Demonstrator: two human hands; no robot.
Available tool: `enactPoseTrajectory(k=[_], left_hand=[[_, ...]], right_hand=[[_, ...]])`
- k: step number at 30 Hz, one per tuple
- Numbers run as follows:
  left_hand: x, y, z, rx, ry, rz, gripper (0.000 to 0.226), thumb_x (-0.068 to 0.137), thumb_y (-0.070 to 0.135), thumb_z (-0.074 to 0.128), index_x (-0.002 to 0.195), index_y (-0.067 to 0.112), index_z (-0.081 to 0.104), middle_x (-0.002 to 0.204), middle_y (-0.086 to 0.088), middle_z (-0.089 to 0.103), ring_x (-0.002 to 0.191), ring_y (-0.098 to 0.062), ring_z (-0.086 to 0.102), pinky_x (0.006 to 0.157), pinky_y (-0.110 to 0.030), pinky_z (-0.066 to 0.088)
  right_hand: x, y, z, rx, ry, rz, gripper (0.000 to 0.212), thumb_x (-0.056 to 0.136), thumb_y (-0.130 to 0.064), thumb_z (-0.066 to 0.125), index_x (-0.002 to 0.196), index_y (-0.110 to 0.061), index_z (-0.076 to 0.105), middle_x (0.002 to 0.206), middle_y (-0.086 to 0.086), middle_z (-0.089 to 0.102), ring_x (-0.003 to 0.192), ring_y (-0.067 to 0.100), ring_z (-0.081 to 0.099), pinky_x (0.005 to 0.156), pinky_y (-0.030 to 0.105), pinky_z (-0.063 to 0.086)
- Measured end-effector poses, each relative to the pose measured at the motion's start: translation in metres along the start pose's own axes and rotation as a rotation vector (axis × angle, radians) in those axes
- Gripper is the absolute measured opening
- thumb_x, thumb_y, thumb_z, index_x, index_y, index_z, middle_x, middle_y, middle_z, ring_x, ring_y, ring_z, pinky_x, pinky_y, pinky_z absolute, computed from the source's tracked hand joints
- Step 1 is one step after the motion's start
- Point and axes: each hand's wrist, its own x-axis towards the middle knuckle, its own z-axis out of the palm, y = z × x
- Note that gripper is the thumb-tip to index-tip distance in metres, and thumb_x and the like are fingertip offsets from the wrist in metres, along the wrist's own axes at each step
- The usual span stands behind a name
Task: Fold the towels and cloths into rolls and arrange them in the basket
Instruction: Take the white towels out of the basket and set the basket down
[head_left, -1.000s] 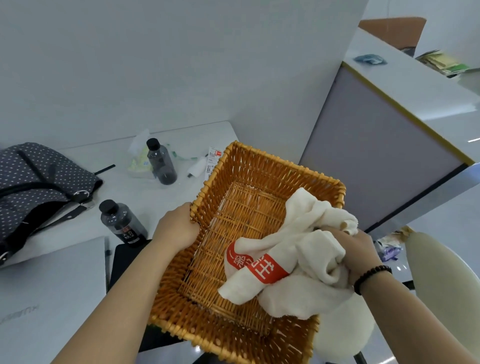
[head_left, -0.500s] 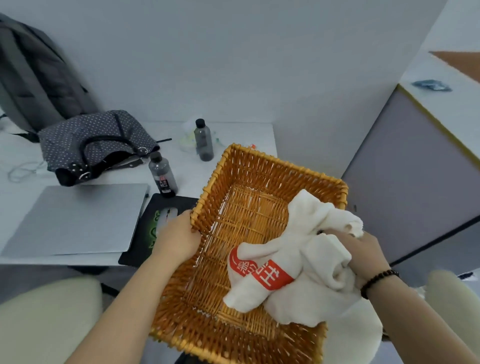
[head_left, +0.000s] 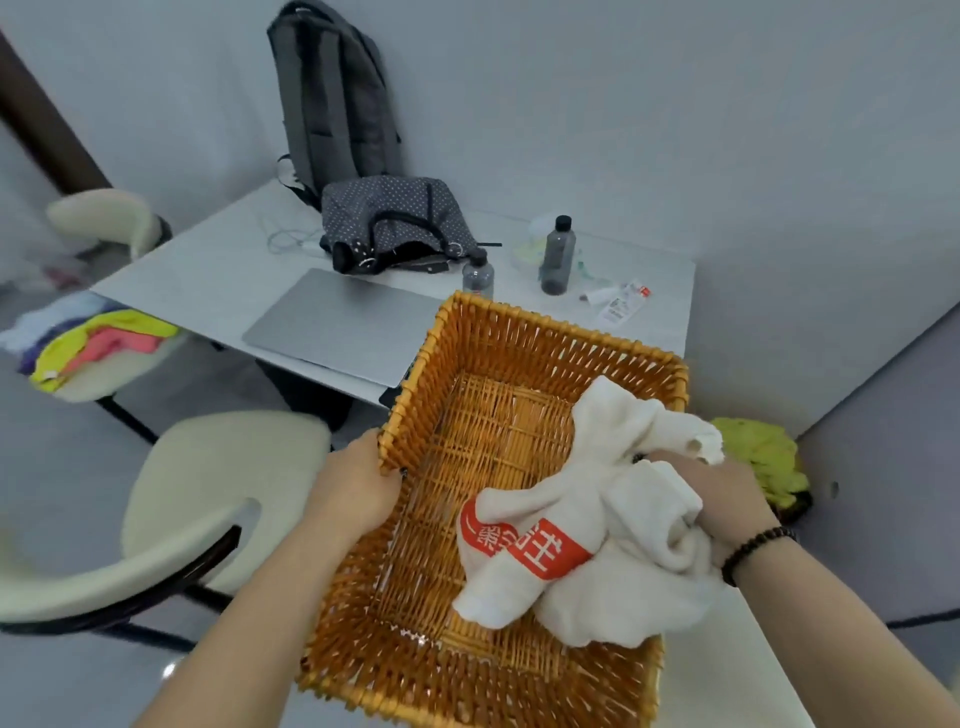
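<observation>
Basket (head_left: 498, 374): orange wicker, rectangular, held up in front of the person, near end low in the view.

Left hand (head_left: 353, 493): grips the basket's left rim, fingers curled over the edge.

Right hand (head_left: 722, 499): at the right rim, fingers closed on a bunch of towel (head_left: 613, 519); beaded bracelet (head_left: 756, 551) at the wrist.

Towel: cream, crumpled (not rolled), lying in the right half of the basket and spilling over its right rim; a red band with white characters faces up. The basket's left half shows bare weave.

Surface (head_left: 218, 270): white, beyond the basket. On it:
- laptop (head_left: 332, 322), grey, closed, its near corner behind the basket rim;
- bag (head_left: 395, 223), dark with white dots, behind the laptop;
- backpack (head_left: 332, 98), grey, upright against the wall;
- two bottles, dark caps: one (head_left: 478, 275) just behind the basket, one (head_left: 557, 257) taller, to its right;
- a tube and a printed packet (head_left: 621, 304) at the right.

Chair (head_left: 218, 488): cream seat, left of the basket. A second chair (head_left: 104, 353) farther left carries yellow and pink cloths (head_left: 104, 343).

Green cloth (head_left: 763, 457): low at right, behind the right hand.
</observation>
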Motion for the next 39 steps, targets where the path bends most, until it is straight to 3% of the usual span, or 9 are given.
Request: enactPoseTrajectory(k=[6, 9, 12, 17, 21, 25, 31, 35, 39], left_hand=[[-0.048, -0.069, -0.041, -0.036, 0.093, -0.15, 0.012, 0.089, 0.023, 0.053, 0.1, 0.024, 0.057, 0.089, 0.001, 0.064, 0.08, -0.023, 0.058, 0.067, -0.033, 0.046], [-0.076, -0.11, -0.06, -0.042, 0.143, -0.214, 0.016, 0.09, 0.025, 0.055, 0.105, 0.023, 0.057, 0.092, 0.001, 0.063, 0.079, -0.021, 0.054, 0.067, -0.031, 0.041], [-0.108, -0.153, -0.08, -0.064, 0.171, -0.284, 0.015, 0.09, 0.026, 0.055, 0.105, 0.024, 0.056, 0.093, 0.0, 0.065, 0.082, -0.023, 0.059, 0.069, -0.031, 0.044], [-0.161, -0.235, -0.113, -0.096, 0.19, -0.359, 0.013, 0.089, 0.028, 0.055, 0.102, 0.023, 0.057, 0.087, 0.001, 0.064, 0.079, -0.022, 0.06, 0.065, -0.032, 0.044], [-0.191, -0.302, -0.142, -0.076, 0.182, -0.386, 0.01, 0.089, 0.031, 0.053, 0.097, 0.024, 0.055, 0.084, 0.001, 0.063, 0.079, -0.023, 0.06, 0.063, -0.033, 0.043], [-0.211, -0.357, -0.179, -0.071, 0.197, -0.372, 0.008, 0.087, 0.027, 0.054, 0.083, 0.021, 0.056, 0.075, 0.0, 0.063, 0.07, -0.023, 0.061, 0.058, -0.032, 0.046], [-0.221, -0.425, -0.232, -0.01, 0.211, -0.401, 0.007, 0.089, 0.027, 0.056, 0.087, 0.02, 0.057, 0.077, -0.002, 0.065, 0.068, -0.024, 0.061, 0.066, -0.036, 0.053], [-0.207, -0.468, -0.262, -0.041, 0.202, -0.457, 0.009, 0.088, 0.027, 0.057, 0.085, 0.019, 0.058, 0.078, -0.004, 0.066, 0.069, -0.025, 0.063, 0.07, -0.042, 0.056], [-0.177, -0.497, -0.288, -0.014, 0.21, -0.483, 0.01, 0.088, 0.024, 0.058, 0.082, 0.017, 0.056, 0.076, -0.007, 0.064, 0.068, -0.026, 0.061, 0.061, -0.034, 0.052]], right_hand=[[-0.038, -0.016, 0.054, -0.061, -0.221, -0.107, 0.025, 0.058, -0.034, 0.069, 0.074, -0.017, 0.059, 0.076, 0.005, 0.063, 0.074, 0.026, 0.06, 0.079, 0.043, 0.051], [-0.056, -0.017, 0.093, -0.15, -0.279, -0.151, 0.019, 0.075, -0.027, 0.072, 0.072, -0.016, 0.057, 0.072, 0.002, 0.061, 0.073, 0.024, 0.058, 0.074, 0.04, 0.051], [-0.086, -0.018, 0.135, -0.338, -0.329, -0.227, 0.021, 0.086, -0.025, 0.057, 0.07, -0.015, 0.048, 0.063, -0.001, 0.049, 0.062, 0.015, 0.048, 0.055, 0.026, 0.039], [-0.158, -0.02, 0.198, -0.397, -0.4, -0.272, 0.029, 0.085, -0.029, 0.063, 0.067, -0.014, 0.046, 0.066, 0.003, 0.049, 0.067, 0.02, 0.048, 0.066, 0.033, 0.041], [-0.209, -0.016, 0.249, -0.366, -0.415, -0.293, 0.029, 0.09, -0.023, 0.058, 0.067, -0.014, 0.042, 0.061, 0.001, 0.043, 0.059, 0.014, 0.041, 0.051, 0.022, 0.036], [-0.254, -0.019, 0.301, -0.284, -0.444, -0.276, 0.023, 0.089, -0.021, 0.061, 0.072, -0.014, 0.046, 0.064, 0.003, 0.045, 0.061, 0.014, 0.041, 0.057, 0.027, 0.035], [-0.295, -0.023, 0.379, -0.263, -0.478, -0.254, 0.024, 0.087, -0.02, 0.063, 0.068, -0.016, 0.049, 0.066, 0.001, 0.051, 0.069, 0.02, 0.05, 0.068, 0.037, 0.046], [-0.305, -0.041, 0.434, -0.287, -0.5, -0.249, 0.025, 0.085, -0.027, 0.062, 0.07, -0.015, 0.047, 0.062, 0.001, 0.047, 0.058, 0.014, 0.044, 0.053, 0.026, 0.036], [-0.304, -0.059, 0.479, -0.312, -0.529, -0.257, 0.021, 0.084, -0.03, 0.064, 0.076, -0.013, 0.055, 0.075, 0.009, 0.057, 0.073, 0.023, 0.053, 0.07, 0.034, 0.043]])
